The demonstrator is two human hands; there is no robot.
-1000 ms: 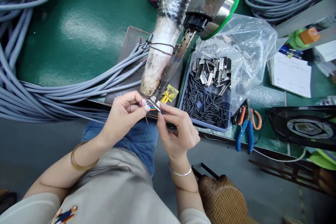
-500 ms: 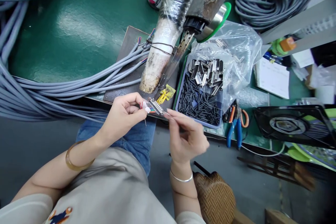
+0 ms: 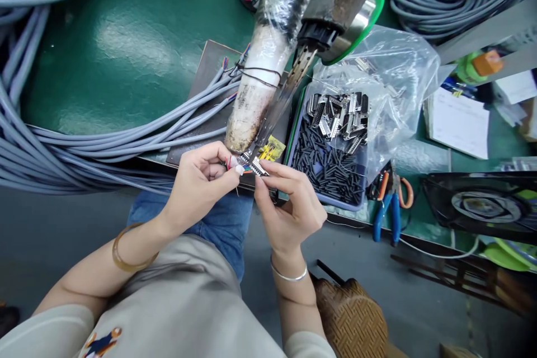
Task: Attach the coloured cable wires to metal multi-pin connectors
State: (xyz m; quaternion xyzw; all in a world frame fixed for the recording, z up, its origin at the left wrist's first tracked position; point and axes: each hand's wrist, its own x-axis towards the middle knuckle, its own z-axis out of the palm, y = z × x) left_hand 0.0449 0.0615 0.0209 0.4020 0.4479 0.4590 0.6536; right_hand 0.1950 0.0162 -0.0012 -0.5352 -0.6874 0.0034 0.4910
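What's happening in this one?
A person works with both bare hands at the edge of a green bench. The left hand pinches thin coloured wires by a small metal connector; the right hand has thumb and finger at its other end. A soldering iron points down at it; whether they touch is too small to tell. A tray of more connectors sits to the right.

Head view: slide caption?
Left hand pinching colored wires, right hand holding a D-sub connector by a soldering iron.
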